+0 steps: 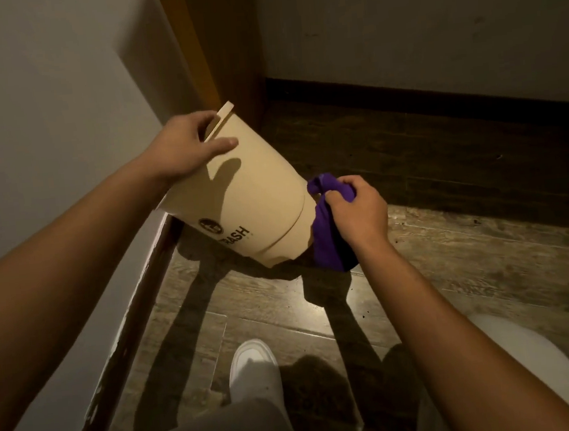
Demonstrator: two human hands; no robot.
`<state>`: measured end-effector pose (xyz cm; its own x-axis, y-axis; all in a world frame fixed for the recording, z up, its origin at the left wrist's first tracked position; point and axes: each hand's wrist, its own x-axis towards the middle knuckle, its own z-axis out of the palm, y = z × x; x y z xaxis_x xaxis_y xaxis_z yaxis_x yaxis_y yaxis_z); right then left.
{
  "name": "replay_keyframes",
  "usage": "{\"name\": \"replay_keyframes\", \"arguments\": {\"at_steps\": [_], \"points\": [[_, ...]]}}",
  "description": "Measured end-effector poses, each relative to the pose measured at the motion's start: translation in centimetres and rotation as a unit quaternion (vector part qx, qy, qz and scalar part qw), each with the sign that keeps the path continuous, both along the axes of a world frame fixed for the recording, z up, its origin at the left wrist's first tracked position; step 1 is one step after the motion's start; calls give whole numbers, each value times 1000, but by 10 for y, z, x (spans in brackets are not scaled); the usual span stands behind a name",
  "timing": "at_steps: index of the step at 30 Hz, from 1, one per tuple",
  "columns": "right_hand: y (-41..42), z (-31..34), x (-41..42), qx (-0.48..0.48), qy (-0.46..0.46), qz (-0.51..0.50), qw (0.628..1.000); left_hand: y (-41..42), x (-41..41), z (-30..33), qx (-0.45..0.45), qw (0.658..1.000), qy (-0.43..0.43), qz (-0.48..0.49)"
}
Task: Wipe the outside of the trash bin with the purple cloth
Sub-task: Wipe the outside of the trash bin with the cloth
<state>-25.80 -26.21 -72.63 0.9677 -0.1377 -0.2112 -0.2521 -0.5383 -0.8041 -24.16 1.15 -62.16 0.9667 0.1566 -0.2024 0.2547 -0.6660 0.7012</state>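
A cream trash bin [253, 190] with black "TRASH" lettering is tilted, its rim toward the upper left and its base down toward the floor. My left hand [184, 148] grips the bin at its rim, thumb across the outer wall. My right hand [354, 209] is closed on a bunched purple cloth [328, 235], which is pressed against the bin's lower right side near the base. Part of the cloth hangs below my hand.
A white wall [44, 116] with a dark baseboard runs along the left. A wooden door frame [200, 51] stands in the corner behind the bin. The floor [453, 269] is wood plank. My white shoe [253, 366] and light trousers show at the bottom.
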Motion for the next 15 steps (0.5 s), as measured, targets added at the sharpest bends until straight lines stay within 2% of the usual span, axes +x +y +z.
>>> {"name": "replay_keyframes", "arguments": {"at_steps": [5,8,10,13,15], "points": [[23,-29,-24,-43,-29,26,998,-12,-22,-32,91,992,-79,36],[39,-56,-56,-66,-26,55,996,-20,-13,-30,100,991,-80,40],[39,-75,-78,-101,-30,124,987,-19,-7,-27,101,991,-73,51],[30,-96,-95,-158,33,259,952,-17,-1,-25,97,990,-66,79],[27,-89,-90,-140,68,234,960,-14,0,-26,99,989,-76,80]]}}
